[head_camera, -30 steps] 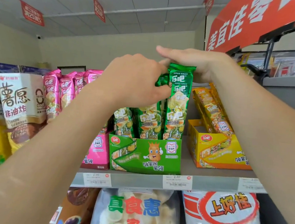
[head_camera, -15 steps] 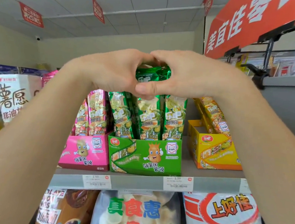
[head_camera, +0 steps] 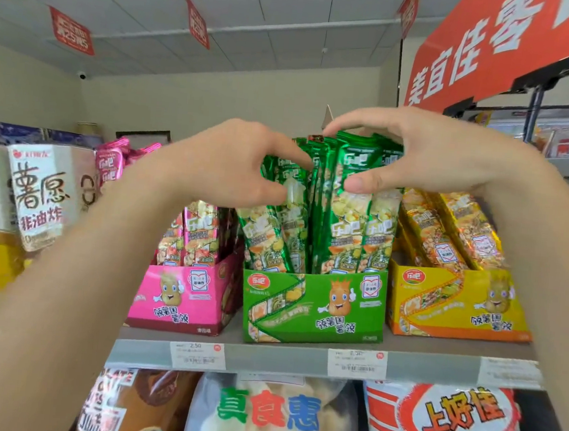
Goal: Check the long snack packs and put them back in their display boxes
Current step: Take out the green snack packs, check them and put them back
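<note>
Both of my hands were up at the tops of the green packs [head_camera: 348, 221], which stood in the green box [head_camera: 313, 307] on the shelf [head_camera: 281, 356], between the pink box [head_camera: 183, 296] and the yellow box [head_camera: 457, 306]. My left hand [head_camera: 232, 166] pinched the upper part of the packs at the left of the bunch, with its forefinger reaching across near their tops and its thumb lower down on the front. My right hand [head_camera: 419, 155] arched over the tops of the packs at the right. Its thumb [head_camera: 358, 184] was pressed against the front of one pack and its fingers were curled over behind. Both hands were therefore closed on packs, and neither was loose.

I judged the hold was meant to square up the bunch. The packs were tall and thin, the box's low front wall caught only their feet, and the left ones leaned outward. Gathering them from both sides would stand them straight.

The pink packs [head_camera: 199, 232] stood in their own box, partly hidden by my left arm, and the yellow packs [head_camera: 447, 229] leaned back in theirs. By my reckoning the green ones were already home and needed only tidying.
</note>
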`<state>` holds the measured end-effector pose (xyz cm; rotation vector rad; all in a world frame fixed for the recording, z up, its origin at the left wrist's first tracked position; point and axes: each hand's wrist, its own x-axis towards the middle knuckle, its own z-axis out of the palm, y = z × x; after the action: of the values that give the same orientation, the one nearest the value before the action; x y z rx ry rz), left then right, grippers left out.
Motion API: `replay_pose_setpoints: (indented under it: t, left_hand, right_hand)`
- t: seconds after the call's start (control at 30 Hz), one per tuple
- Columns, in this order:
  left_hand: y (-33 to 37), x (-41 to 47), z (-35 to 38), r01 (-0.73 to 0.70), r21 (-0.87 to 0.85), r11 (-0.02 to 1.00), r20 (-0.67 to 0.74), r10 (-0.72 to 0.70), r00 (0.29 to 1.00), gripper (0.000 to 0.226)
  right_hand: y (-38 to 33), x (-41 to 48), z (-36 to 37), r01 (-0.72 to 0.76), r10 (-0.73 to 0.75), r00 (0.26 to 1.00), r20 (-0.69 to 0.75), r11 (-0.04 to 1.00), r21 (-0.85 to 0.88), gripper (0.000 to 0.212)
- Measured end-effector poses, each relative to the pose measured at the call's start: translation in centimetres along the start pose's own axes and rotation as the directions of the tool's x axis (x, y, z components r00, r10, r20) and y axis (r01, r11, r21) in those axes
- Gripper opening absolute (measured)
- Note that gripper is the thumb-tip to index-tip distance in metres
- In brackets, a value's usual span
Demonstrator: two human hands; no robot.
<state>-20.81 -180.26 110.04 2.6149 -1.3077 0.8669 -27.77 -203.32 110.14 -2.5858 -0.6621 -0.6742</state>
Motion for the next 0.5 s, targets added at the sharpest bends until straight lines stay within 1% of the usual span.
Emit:
replay_pose_setpoints:
  t: [0.07,0.13,0.17,0.23,0.27,0.33,0.37,0.4,0.43,0.5]
  left_hand:
    - [0.6,0.3,0.7,-0.026,0.1,0.995,-0.035,0.029,0.999,0.045]
    - [0.7,0.8,0.8,-0.033,0.146,0.989,-0.059,0.042,0.997,0.047]
    - [0.7,1.1,0.8,-0.03,0.15,0.988,-0.076,0.042,0.996,0.049]
    - [0.9,1.5,0.8,-0.013,0.105,0.994,-0.122,0.026,0.992,0.052]
    - [0.9,1.7,0.8,-0.011,0.067,0.998,-0.141,0.021,0.99,0.052]
    - [1.1,1.7,0.8,-0.019,0.034,0.999,-0.159,0.024,0.987,0.05]
    - [1.1,1.5,0.7,-0.027,0.049,0.998,-0.169,0.035,0.985,0.051]
    - [1.1,1.3,0.7,-0.033,0.07,0.997,-0.183,0.045,0.982,0.054]
    - [1.1,0.9,0.6,-0.02,0.08,0.997,-0.188,0.035,0.981,0.057]
    - [1.0,0.0,0.2,0.022,0.027,0.999,-0.177,-0.017,0.984,0.062]
  right_hand:
    - [0.5,0.1,-0.7,-0.033,0.033,0.997,0.072,0.999,0.002,0.063]
    - [0.6,0.2,-1.2,-0.075,0.078,0.988,0.136,0.997,-0.028,0.06]
    - [0.4,0.3,-1.5,-0.09,0.098,0.982,0.159,0.994,-0.058,0.056]
    - [-0.4,0.3,-1.6,-0.093,0.119,0.978,0.17,0.983,-0.158,0.049]
    - [-1.0,0.4,-1.3,-0.096,0.128,0.981,0.148,0.974,-0.207,0.055]
    - [-2.0,0.4,-0.4,-0.143,0.153,0.988,0.031,0.966,-0.213,0.075]
    - [-2.1,0.3,0.3,-0.162,0.153,0.986,-0.059,0.964,-0.212,0.079]
    - [-2.2,0.3,1.0,-0.176,0.144,0.979,-0.146,0.956,-0.233,0.077]
    - [-2.1,0.2,1.7,-0.188,0.133,0.967,-0.218,0.947,-0.259,0.07]
    - [-1.8,0.0,2.7,-0.183,0.096,0.942,-0.323,0.951,-0.251,0.049]
